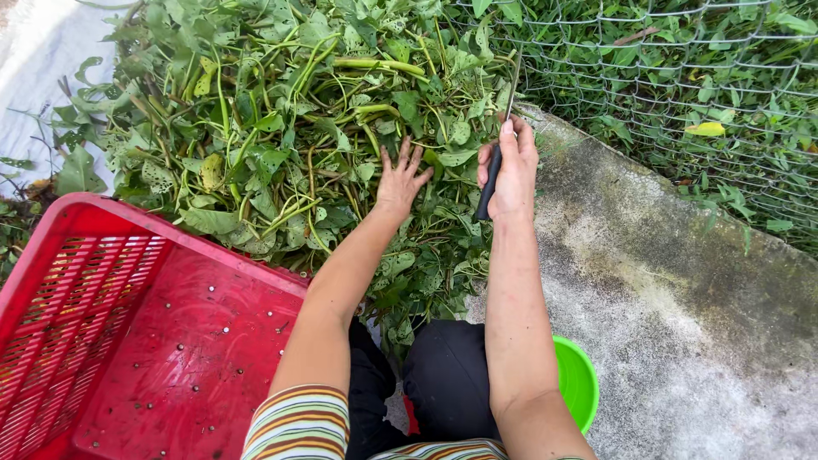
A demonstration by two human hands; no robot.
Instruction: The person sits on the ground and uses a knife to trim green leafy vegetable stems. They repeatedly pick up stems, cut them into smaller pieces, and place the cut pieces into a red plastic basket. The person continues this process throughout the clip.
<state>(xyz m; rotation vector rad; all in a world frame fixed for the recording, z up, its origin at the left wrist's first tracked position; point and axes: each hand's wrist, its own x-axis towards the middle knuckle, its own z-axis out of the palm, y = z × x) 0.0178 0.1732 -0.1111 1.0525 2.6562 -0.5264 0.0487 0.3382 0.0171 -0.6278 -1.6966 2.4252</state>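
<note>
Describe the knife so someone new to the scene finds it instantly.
Start at the big heap of green leafy vines filling the upper middle. At its right edge, beside the concrete slab, the right hand grips the knife. It is the only dark, straight thing there: black handle below the fist, thin blade pointing up toward the wire fence.

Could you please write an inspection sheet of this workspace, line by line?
Surface: rough grey concrete ground.
Job's things: large pile of green vines with leaves; knife with dark handle.
Clutter: red plastic crate, green bowl.
Hands: left hand spread flat on the vines; right hand gripping the knife, blade pointing up.
Cables: nothing seen.
Surroundings: wire mesh fence with plants behind; white sheet at the upper left.
</note>
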